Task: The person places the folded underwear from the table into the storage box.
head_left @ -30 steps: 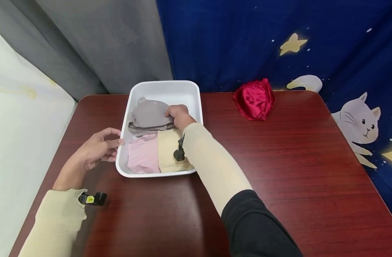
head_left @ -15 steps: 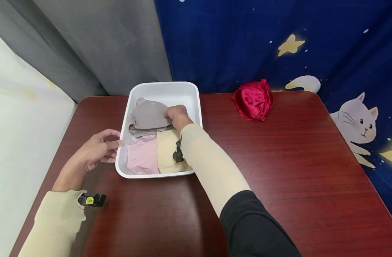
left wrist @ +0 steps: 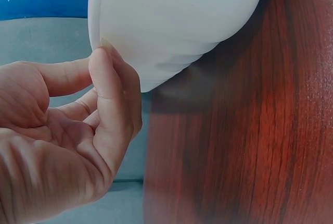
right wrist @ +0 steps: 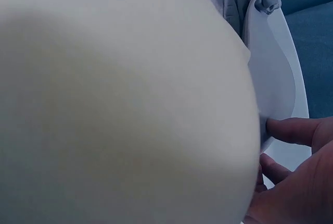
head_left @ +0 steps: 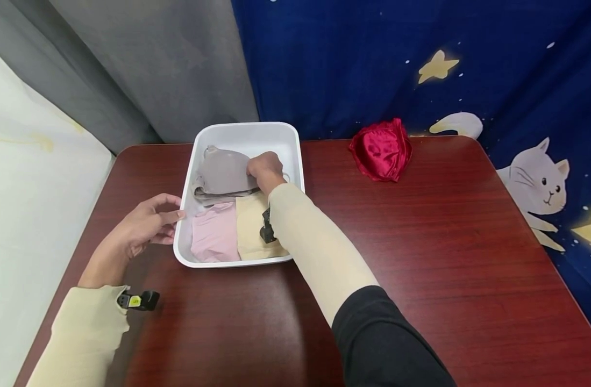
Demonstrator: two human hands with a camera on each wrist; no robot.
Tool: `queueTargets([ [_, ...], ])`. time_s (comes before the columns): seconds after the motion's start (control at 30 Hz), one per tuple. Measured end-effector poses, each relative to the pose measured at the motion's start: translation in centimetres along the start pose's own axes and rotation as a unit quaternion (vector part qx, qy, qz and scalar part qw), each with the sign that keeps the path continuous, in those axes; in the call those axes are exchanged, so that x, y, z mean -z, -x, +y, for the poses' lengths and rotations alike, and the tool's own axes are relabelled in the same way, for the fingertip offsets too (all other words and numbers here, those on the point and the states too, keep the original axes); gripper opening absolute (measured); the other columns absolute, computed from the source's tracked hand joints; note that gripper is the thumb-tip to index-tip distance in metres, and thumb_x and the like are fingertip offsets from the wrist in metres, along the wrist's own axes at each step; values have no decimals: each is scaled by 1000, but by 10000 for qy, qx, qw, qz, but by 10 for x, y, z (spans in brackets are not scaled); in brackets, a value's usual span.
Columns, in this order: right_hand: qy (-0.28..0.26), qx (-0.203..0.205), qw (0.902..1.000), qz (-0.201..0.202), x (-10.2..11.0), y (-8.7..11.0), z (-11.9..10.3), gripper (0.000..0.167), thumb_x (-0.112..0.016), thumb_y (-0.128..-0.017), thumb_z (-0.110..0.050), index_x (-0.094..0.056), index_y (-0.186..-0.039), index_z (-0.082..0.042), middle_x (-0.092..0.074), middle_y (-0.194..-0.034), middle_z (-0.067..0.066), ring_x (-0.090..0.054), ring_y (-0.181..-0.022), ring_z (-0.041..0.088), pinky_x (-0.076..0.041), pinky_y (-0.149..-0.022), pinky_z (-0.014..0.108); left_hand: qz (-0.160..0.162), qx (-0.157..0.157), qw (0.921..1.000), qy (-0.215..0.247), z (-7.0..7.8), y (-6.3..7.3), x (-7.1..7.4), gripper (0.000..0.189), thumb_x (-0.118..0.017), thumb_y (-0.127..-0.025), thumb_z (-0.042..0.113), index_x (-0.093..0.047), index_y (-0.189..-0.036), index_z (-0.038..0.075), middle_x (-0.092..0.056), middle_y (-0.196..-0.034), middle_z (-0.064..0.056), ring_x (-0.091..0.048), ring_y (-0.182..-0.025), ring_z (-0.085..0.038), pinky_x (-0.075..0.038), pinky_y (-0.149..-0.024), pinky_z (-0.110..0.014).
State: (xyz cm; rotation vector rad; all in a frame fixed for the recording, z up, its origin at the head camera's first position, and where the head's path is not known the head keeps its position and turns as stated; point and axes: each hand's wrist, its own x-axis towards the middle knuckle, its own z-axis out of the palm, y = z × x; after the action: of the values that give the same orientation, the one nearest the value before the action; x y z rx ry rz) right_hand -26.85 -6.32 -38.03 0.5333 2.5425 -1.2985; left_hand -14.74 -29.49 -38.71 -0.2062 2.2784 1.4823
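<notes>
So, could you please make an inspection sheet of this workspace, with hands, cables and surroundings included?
Surface: red-brown table, wood-grained.
Job's things: white tub holds grey cloth, behind pink cloth and yellow cloth, which lie side by side.
Clutter: red cloth, outside tub, near table's far edge.
Hands: left hand holds tub's left rim; right hand touches grey cloth's right end, grip partly hidden.
Cables: nothing seen.
Surroundings: grey curtain and blue curtain behind table.

Left fingers (left wrist: 110, 86) bent (right arm (head_left: 319, 244) outstretched)
</notes>
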Motion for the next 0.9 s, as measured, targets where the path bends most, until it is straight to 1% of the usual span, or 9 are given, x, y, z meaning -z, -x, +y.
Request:
queueTargets([
  [0.1,28,-53,9999,90,0,0,-1,23,-71,-75,-9,-70,-98,-5,-68,-95,7,-58,-81,20,-51,-69,28,-6,6,10000,35,0,0,0,44,-57,-98,14,-35,-134,2,-59,-74,0,-60,-61,-10,-59,-59,-31],
  [0.23,-207,-155,9995,185,2,0,-4,27,-72,-75,-9,-69,-101,-5,-68,-98,8,-61,-86,20,-53,-74,29,-16,6,9999,103,0,0,0,41,-57,-98,14,-37,-131,3,-59,-72,1,-60,-60,-10,-58,-58,-30],
  [0.33,-372,-195,9989,224,4,0,-6,29,-72,-74,-9,-68,-103,-5,-68,-99,9,-62,-87,19,-54,-75,29,-19,7,9999,141,1,0,0,38,-57,-97,14,-38,-129,4,-59,-72,1,-60,-60,-10,-58,-57,-30],
  [0.4,-406,-160,9988,202,6,-1,-5,29,-73,-74,-9,-68,-102,-5,-68,-97,8,-61,-85,19,-53,-72,28,-23,13,9999,162,1,1,0,38,-58,-97,14,-38,-128,4,-59,-72,1,-60,-60,-10,-58,-57,-30],
  [0.47,-446,-104,9989,97,8,-2,-4,25,-72,-73,-8,-67,-98,-5,-66,-92,7,-59,-80,18,-51,-66,26,-27,19,9998,177,1,1,0,38,-58,-97,14,-38,-128,4,-59,-72,1,-60,-60,-10,-58,-57,-30],
  [0.6,-561,5,9982,-223,14,-6,0,12,-67,-70,-5,-59,-78,-9,-56,-78,5,-51,-70,18,-41,-52,24,-25,20,9999,150,1,0,0,40,-58,-97,15,-37,-130,4,-59,-73,0,-60,-60,-10,-59,-58,-30],
  [0.7,-765,-33,9962,-421,18,-10,2,11,-61,-70,-6,-52,-69,-12,-51,-70,3,-47,-61,18,-37,-45,25,-29,18,9999,131,1,0,0,41,-58,-97,14,-37,-131,3,-59,-73,0,-60,-61,-10,-59,-58,-31],
  [0.83,-1109,-128,9924,-511,22,-14,2,7,-55,-72,-9,-52,-68,-13,-51,-64,1,-46,-53,17,-35,-43,25,-42,38,9999,140,0,0,0,42,-58,-97,14,-36,-132,3,-59,-73,1,-60,-61,-10,-59,-58,-31],
  [0.9,-1164,-124,9919,-501,25,-14,0,4,-54,-74,-11,-53,-71,-12,-54,-65,1,-49,-55,17,-36,-44,25,-48,47,9999,147,-1,0,0,43,-58,-97,15,-36,-132,3,-59,-73,0,-60,-61,-10,-59,-58,-31],
])
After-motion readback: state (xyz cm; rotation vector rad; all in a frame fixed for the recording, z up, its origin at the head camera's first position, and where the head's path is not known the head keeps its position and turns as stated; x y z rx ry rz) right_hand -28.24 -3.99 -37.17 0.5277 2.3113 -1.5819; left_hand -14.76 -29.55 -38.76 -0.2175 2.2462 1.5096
